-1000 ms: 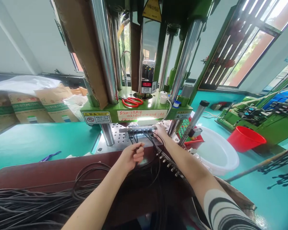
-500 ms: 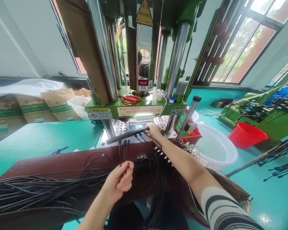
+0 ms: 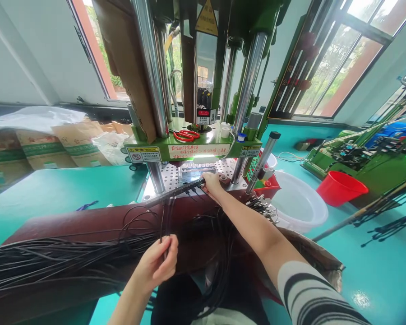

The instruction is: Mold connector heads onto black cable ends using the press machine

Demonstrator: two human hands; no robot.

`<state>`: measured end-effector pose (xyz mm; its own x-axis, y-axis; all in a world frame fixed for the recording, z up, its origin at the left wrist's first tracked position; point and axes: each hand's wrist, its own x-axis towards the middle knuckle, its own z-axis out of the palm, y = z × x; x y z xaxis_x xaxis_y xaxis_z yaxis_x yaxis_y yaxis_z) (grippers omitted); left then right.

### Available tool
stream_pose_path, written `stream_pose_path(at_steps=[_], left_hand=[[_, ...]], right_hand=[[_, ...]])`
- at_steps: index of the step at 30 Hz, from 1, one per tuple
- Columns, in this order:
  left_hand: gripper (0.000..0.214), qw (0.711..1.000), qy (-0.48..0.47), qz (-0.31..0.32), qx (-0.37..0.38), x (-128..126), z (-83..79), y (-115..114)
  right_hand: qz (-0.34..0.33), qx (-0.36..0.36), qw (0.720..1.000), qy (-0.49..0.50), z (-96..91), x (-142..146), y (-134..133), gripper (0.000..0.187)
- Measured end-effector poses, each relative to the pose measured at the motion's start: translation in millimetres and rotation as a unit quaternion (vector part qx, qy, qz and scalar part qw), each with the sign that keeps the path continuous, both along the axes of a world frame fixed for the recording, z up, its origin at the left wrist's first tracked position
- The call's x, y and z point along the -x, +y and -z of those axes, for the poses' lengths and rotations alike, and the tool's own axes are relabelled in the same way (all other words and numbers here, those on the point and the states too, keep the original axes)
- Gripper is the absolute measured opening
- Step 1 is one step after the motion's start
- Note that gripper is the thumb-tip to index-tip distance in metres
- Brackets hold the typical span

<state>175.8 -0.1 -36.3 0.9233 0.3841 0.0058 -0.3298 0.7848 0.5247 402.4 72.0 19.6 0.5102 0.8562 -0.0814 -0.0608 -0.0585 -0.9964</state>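
Black bar (image 3: 177,191), tilted mid-frame, has come off the metal block (image 3: 189,174) since a second ago, so looks freed; right hand (image 3: 212,185) grips its right end, left hand (image 3: 158,261) pinches hanging cables (image 3: 163,221).

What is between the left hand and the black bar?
Thin black cables run from the left hand up to the black bar, as the head view shows.

1. Red-handled scissors (image 3: 186,132) lie on the flat green metal press plate (image 3: 210,139).
2. Before it, leftward, thin black cables (image 3: 71,257) lie on a long brown bench (image 3: 98,221).
3. Right of it: round white plastic tub (image 3: 311,221), then round red plastic bucket (image 3: 341,187).
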Motion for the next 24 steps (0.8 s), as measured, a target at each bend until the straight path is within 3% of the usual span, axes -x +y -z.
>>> stream_pose_path(at_steps=[4, 6, 8, 11, 13, 16, 19, 24], left_hand=[[0.026, 0.995, 0.058, 0.062, -0.042, -3.8, 9.0, -18.7], [0.024, 0.996, 0.063, 0.050, -0.050, 0.8, 6.7, -24.2], [0.021, 0.996, 0.055, -0.049, -0.050, 7.9, -3.6, -22.9], [0.023, 0.967, 0.095, -0.226, -0.074, 7.1, -28.3, -13.5], [0.029, 0.943, 0.146, -0.276, -0.112, -6.9, -43.2, -8.9], [0.030, 0.926, 0.174, -0.288, -0.169, -37.6, -55.4, -8.3], [0.028, 0.938, 0.127, -0.264, -0.187, -57.7, -58.1, -10.8], [0.029, 0.954, 0.062, -0.236, -0.173, -49.5, -60.2, -24.3]], right_hand=[[0.014, -0.001, 0.999, 0.032, 2.4, 12.7, 8.5, 0.011], [0.021, 0.001, 0.999, 0.044, 1.0, 14.6, 13.2, 0.009], [0.024, 0.002, 0.999, 0.049, -0.8, 14.4, 15.1, 0.008], [0.013, -0.004, 0.999, 0.041, -2.0, 18.4, 11.8, 0.008], [-0.003, -0.010, 0.999, 0.032, -2.8, 26.3, 7.9, 0.010], [-0.030, -0.021, 0.999, 0.019, -6.8, 40.5, 4.3, 0.013], [-0.046, -0.029, 0.998, 0.013, -12.0, 45.4, 6.0, 0.013], [-0.022, -0.010, 0.999, 0.029, -6.9, 23.7, 17.1, 0.009]])
